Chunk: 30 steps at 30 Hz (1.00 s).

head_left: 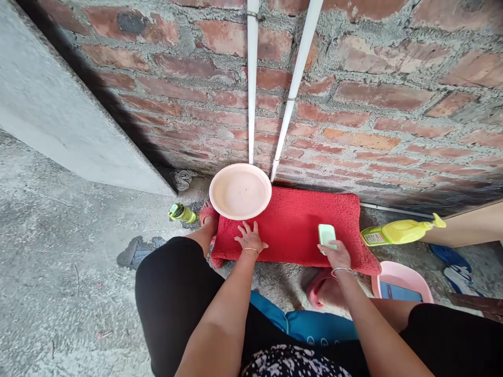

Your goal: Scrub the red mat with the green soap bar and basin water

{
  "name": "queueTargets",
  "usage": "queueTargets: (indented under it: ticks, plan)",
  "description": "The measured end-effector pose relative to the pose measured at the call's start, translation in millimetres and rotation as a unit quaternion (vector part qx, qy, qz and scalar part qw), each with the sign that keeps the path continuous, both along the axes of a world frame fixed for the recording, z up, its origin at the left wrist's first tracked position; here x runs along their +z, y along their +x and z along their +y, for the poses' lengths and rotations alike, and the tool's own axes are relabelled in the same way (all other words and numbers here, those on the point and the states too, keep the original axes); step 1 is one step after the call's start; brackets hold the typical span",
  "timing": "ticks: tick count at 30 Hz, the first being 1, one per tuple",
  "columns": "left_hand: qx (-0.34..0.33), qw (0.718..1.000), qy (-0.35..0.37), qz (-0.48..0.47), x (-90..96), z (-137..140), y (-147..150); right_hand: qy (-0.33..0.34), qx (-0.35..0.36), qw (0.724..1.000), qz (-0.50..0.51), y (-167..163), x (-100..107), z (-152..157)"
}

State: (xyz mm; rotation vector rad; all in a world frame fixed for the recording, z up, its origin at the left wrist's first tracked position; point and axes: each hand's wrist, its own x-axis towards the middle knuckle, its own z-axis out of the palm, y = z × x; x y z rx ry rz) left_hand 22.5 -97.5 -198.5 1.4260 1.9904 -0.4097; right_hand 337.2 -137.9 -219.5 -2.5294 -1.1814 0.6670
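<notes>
A red cloth (pixel 294 209) with a textured surface lies draped over a low, long support in front of me. My left hand (pixel 250 239) rests on its left part with the fingers spread, holding nothing. Toward the right end, my right hand (pixel 337 255) grips a pale green scrub brush (pixel 327 236) over the cloth; whether its bristles touch the fabric is hidden. Just beyond my left hand, a pale pink basin (pixel 240 192) sits at the cloth's left end, with a few dark specks inside it.
A yellow pump bottle (pixel 403 231) stands right of the cloth, near a pink basin (pixel 404 277) holding a dark flat object. A small green bottle (pixel 182 213) is by my left foot. Behind rise a brick wall (pixel 365 139) and white pipes (pixel 252 84). A grey slab (pixel 78 115) leans at left.
</notes>
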Motion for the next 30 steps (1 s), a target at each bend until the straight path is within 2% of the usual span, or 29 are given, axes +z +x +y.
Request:
queueTargets:
  ticks: [3, 6, 8, 10, 12, 15, 19, 21, 24, 27, 30]
  plan:
    - [-0.030, 0.999, -0.006, 0.019, -3.6, -1, -1, -0.032, 0.117, 0.992, 0.025, -55, 8, 21]
    - [-0.032, 0.999, -0.011, 0.031, -5.4, -2, 0, -0.077, 0.241, 0.967, 0.019, -111, 16, 36]
    - [-0.031, 0.999, -0.008, 0.034, -3.3, -2, 1, -0.107, 0.301, 0.948, 0.008, -135, 20, 42]
    - [-0.032, 0.999, -0.004, 0.038, 3.9, 0, 5, -0.129, 0.333, 0.934, -0.005, -143, 22, 46]
    - [-0.044, 0.998, -0.015, 0.031, 17.6, 7, 10, -0.142, 0.329, 0.933, -0.016, -132, 23, 47]
    - [-0.079, 0.997, -0.005, -0.020, 49.7, 27, 12, -0.149, 0.264, 0.953, -0.013, -92, 19, 41]
    - [-0.077, 0.989, 0.129, -0.016, 93.2, 73, -9, -0.132, 0.150, 0.980, 0.009, -36, 8, 26]
    - [-0.068, 0.987, 0.148, 0.007, 103.2, 97, -28, -0.106, 0.111, 0.988, 0.030, -18, 2, 19]
    - [-0.063, 0.994, 0.086, 0.020, 96.3, 127, -51, -0.068, 0.067, 0.993, 0.071, -8, -6, 12]
    - [-0.067, 0.997, 0.002, 0.032, 71.7, 146, -60, -0.039, 0.058, 0.993, 0.094, -13, -8, 14]
    - [-0.082, 0.995, -0.042, 0.050, 43.1, 159, -63, -0.013, 0.096, 0.991, 0.095, -28, -5, 27]
